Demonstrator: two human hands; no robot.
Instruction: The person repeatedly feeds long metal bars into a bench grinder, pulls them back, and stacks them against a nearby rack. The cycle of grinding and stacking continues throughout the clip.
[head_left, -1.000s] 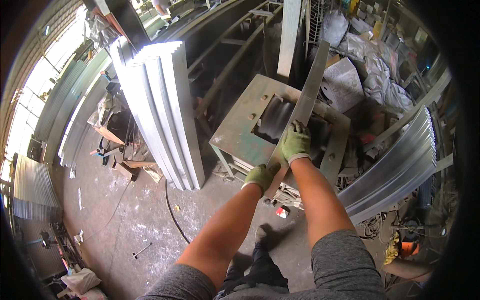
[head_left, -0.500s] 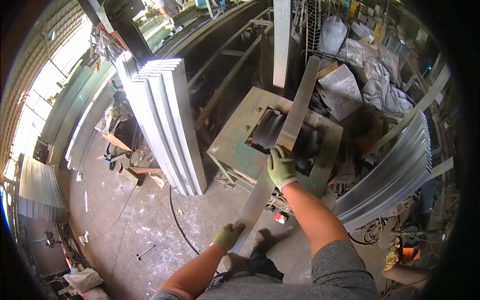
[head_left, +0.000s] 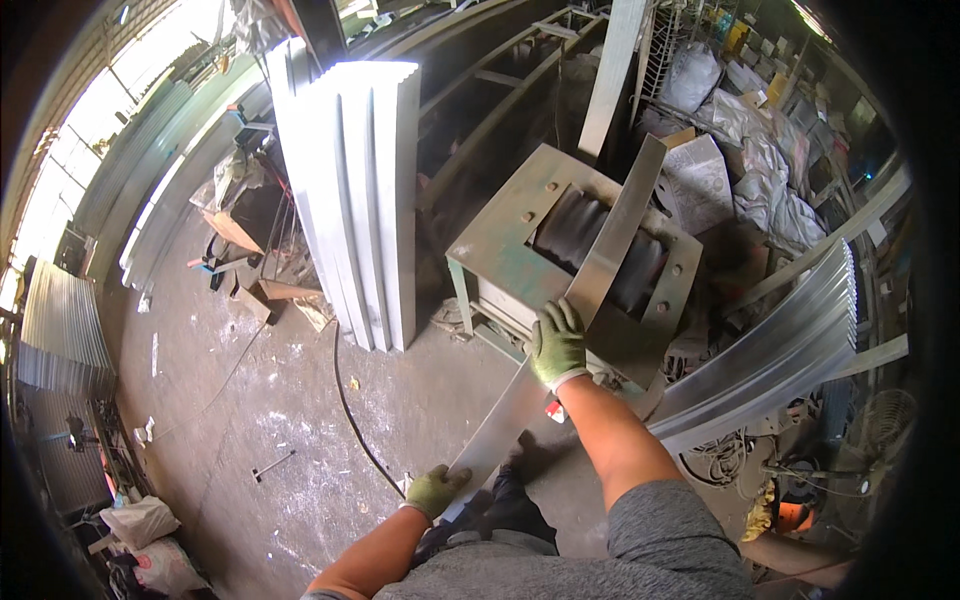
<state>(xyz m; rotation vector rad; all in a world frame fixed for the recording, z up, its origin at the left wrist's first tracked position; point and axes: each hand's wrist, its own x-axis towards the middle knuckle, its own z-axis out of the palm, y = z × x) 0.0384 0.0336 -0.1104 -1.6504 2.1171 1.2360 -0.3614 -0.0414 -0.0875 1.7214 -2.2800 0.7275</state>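
A long, flat-faced metal bar (head_left: pixel 620 225) slants from near my body up to the far right, lying across a dark roller (head_left: pixel 575 228) set in the top of a worn, greenish-grey machine (head_left: pixel 490 215). My left hand (head_left: pixel 437 490), in a pale green glove, is closed round the bar's near end. Farther along, just short of the machine's near edge, my right hand (head_left: pixel 557 345) grips the bar from above in a matching glove. The undersides of both grips are hidden.
Tall, shiny metal profiles (head_left: pixel 365 210) stand upright left of the machine. Another stack of profiles (head_left: pixel 765 360) leans at the right. A black cable (head_left: pixel 350 420) and a small T-shaped tool (head_left: pixel 273 466) lie on the floor. White sacks (head_left: pixel 770 180) are heaped behind.
Both hands have shifted slightly left and keep hold of the bar. The view has tilted, so the machine and upright profiles sit higher and farther right.
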